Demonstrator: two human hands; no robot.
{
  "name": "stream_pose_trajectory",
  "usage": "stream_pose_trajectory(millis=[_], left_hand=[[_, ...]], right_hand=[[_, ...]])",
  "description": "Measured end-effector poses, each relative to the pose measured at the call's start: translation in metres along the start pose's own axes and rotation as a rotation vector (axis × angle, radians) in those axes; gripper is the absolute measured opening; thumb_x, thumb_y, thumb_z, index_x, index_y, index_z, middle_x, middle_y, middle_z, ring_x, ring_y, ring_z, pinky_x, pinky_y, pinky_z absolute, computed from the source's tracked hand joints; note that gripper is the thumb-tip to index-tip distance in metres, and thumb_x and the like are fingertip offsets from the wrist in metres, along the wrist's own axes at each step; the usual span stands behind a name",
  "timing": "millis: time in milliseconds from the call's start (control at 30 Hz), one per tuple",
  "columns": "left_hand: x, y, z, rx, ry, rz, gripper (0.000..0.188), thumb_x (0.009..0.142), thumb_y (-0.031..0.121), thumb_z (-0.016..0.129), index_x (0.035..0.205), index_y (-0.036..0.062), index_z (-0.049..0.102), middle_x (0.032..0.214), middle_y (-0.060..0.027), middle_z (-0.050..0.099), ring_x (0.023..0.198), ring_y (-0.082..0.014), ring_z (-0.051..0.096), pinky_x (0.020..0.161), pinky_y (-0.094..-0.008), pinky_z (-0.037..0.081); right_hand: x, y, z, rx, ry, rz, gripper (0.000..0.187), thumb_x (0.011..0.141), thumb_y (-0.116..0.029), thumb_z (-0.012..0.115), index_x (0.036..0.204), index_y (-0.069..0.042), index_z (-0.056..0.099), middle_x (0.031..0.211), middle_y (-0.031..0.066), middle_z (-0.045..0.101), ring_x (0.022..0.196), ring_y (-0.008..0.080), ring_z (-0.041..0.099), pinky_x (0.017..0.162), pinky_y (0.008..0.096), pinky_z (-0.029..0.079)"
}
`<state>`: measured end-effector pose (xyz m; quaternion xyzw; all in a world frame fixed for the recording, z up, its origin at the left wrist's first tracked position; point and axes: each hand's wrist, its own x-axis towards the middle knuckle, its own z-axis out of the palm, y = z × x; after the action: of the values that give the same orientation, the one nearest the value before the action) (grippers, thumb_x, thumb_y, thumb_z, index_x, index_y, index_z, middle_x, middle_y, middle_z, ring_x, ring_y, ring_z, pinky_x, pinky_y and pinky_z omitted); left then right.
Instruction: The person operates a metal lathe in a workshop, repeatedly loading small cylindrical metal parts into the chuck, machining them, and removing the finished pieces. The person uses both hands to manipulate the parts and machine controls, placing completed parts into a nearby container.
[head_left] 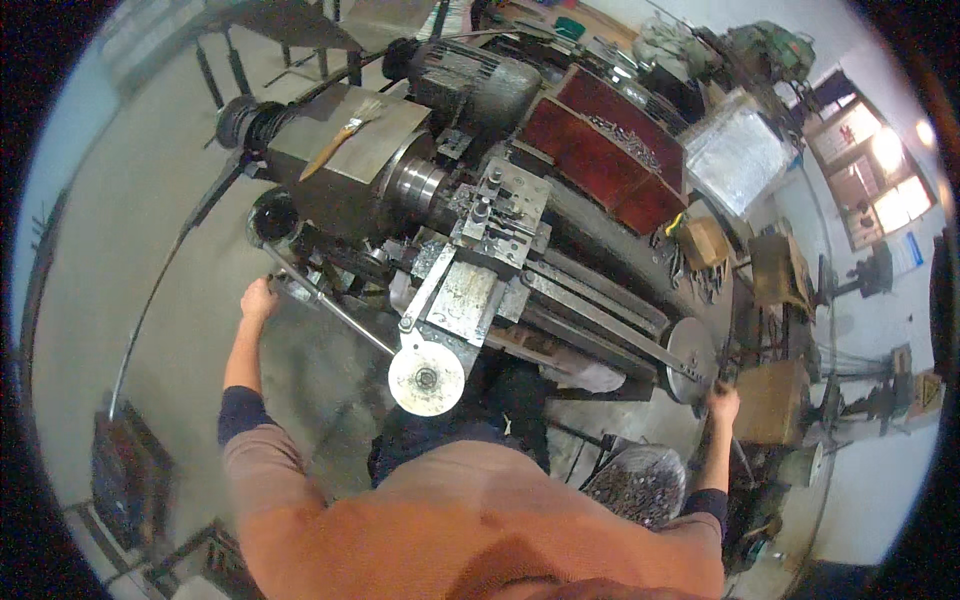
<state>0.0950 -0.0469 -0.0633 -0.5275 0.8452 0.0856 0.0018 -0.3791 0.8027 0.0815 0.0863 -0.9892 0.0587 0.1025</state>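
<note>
A small metal lathe (470,270) lies across the middle of the view. At its left end, my left hand (260,299) is closed around a small dark handle, mostly hidden by the fingers. A long steel lever (325,300) runs just right of that hand. My right hand (722,402) grips a handle at the rim of a grey handwheel (692,358) at the machine's right end. Between my arms sits a pale round dial (426,378) at the near end of the cross slide (465,298). The tool post (497,212) stands close to the shiny chuck (418,184).
A wooden-handled brush (335,145) lies on the headstock cover. Behind the bed stands a red tray (590,160) with many small metal parts, and a motor (470,80) beside it. Wrenches (700,275) and cardboard boxes (768,400) are at the right. A parts-filled bag (640,485) sits by my right arm.
</note>
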Motion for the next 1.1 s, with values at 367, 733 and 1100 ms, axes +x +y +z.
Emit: stream_pose_trajectory(millis=[367, 733, 1100], left_hand=[[-0.032, 0.084, -0.093, -1.276, 0.239, -0.316, 0.033, 0.078, 0.023, 0.063, 0.088, -0.0073, 0.055, 0.064, -0.0104, 0.057, 0.051, -0.0178, 0.057, 0.043, -0.0295, 0.045], [0.017, 0.104, -0.024, -1.587, 0.378, -0.345, 0.021, 0.071, 0.002, 0.057, 0.085, -0.0083, 0.046, 0.062, -0.0127, 0.056, 0.042, -0.0196, 0.054, 0.037, -0.028, 0.042], [0.004, 0.116, -0.049, -1.472, 0.354, -0.407, 0.013, 0.069, 0.001, 0.054, 0.077, -0.0072, 0.047, 0.058, -0.0119, 0.054, 0.04, -0.0185, 0.053, 0.037, -0.0296, 0.042]], right_hand=[[-0.032, 0.087, 0.029, -0.324, -0.088, 0.249, 0.035, 0.056, -0.022, 0.062, 0.084, -0.001, 0.06, 0.084, 0.0201, 0.062, 0.081, 0.0355, 0.06, 0.07, 0.043, 0.048], [-0.139, -0.012, 0.009, -0.171, -0.066, 0.492, 0.035, 0.058, -0.025, 0.06, 0.084, -0.001, 0.062, 0.086, 0.0216, 0.062, 0.084, 0.0385, 0.058, 0.075, 0.044, 0.046], [-0.14, -0.027, 0.003, -0.179, -0.098, 0.499, 0.038, 0.062, -0.033, 0.061, 0.08, 0.0, 0.06, 0.083, 0.0219, 0.06, 0.08, 0.039, 0.058, 0.07, 0.0454, 0.047]])
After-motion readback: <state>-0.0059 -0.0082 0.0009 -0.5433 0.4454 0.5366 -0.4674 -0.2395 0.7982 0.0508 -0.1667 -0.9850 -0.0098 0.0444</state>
